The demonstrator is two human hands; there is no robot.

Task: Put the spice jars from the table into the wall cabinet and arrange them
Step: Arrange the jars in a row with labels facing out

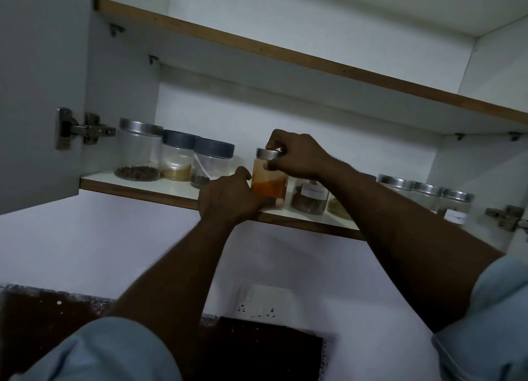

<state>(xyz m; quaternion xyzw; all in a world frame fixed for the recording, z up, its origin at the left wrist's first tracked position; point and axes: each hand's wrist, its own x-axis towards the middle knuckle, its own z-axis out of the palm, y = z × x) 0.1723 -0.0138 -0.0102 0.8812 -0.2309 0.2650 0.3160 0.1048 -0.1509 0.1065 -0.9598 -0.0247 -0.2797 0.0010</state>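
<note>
Sleeves [114,349] low, left hand [228,193] grips the orange spice jar [268,182] at its base, right hand [297,158] grips its lid [267,154], stowed jars [310,199] at 9 and 3 o'clock; placement appears nearly done.

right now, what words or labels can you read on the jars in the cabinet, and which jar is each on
label on the brown spice jar: handwriting, too blurred to read
label on the far right jar: too blurred to read
orange spice jar: no label shows
nothing else written
</note>
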